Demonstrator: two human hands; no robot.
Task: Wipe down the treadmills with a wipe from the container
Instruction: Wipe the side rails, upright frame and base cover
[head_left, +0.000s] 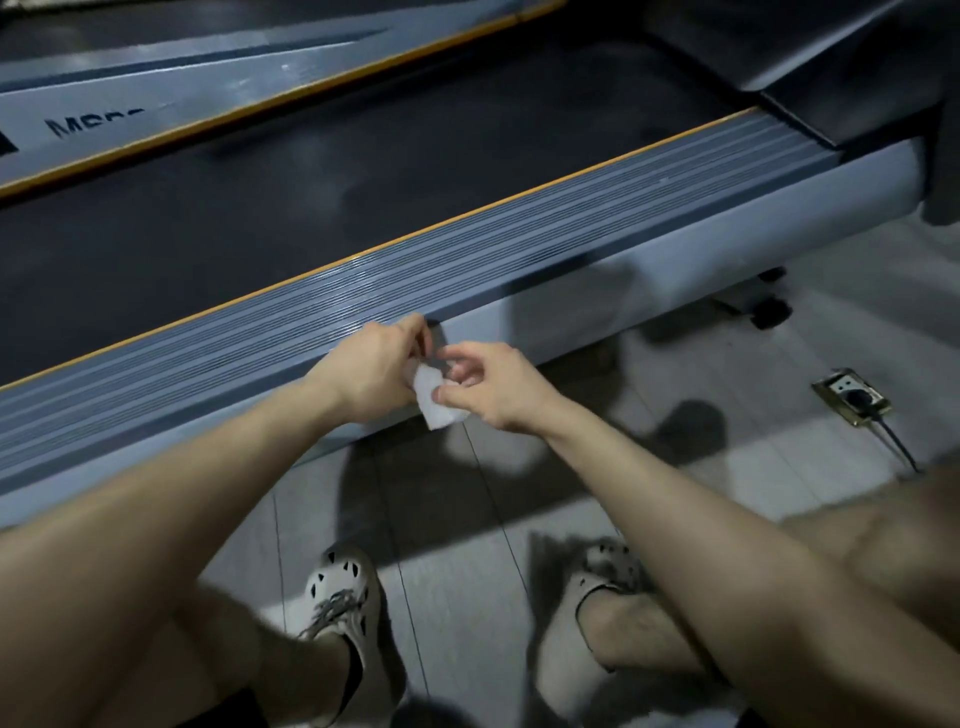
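The person crouches beside a long grey treadmill (727, 208), both bare forearms stretched toward its near edge. Between the hands is a small white folded wipe (435, 402), held in the air just off the outer edge of the grey ribbed side rail (467, 270), about midway along it and above the floor. The left hand (374, 369) has its fingers curled and pinched onto the wipe's upper part, close by the rail's edge. The right hand (491, 387) nips the wipe's right side between thumb and fingertips.

Beyond the rail runs the black running belt (311, 171), edged by a thin orange strip. A second grey treadmill (156, 104) lies past it, far left. On the pale tiled floor (779, 457) a brass-framed floor socket (852, 397) holding a black plug sits to the right. Pale perforated clogs (343, 592) are planted under the arms.
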